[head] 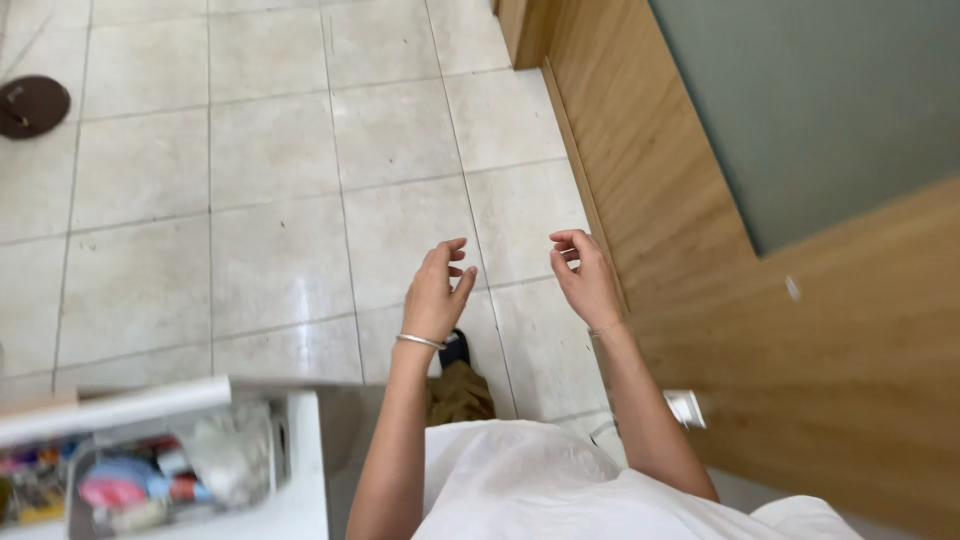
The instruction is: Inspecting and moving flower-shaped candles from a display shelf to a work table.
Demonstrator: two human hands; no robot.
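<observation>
Both my hands hang in the air above a pale tiled floor [270, 200] and hold nothing. My left hand [438, 292] has its fingers loosely spread, with a thin silver bangle [419, 341] on the wrist. My right hand [585, 278] is a little to its right, fingers curled inward but apart, close to a wooden wall panel [700, 260]. Between my arms, below, I see my white top [530, 490], a brown trouser leg [458, 392] and a dark shoe [455, 348].
A white open drawer [300, 460] at the lower left holds several small colourful items. A dark round slipper [30, 106] lies at the far left. The wooden panel frames a grey-green pane [830, 110] on the right. A small white fitting [686, 408] sits low on the wall.
</observation>
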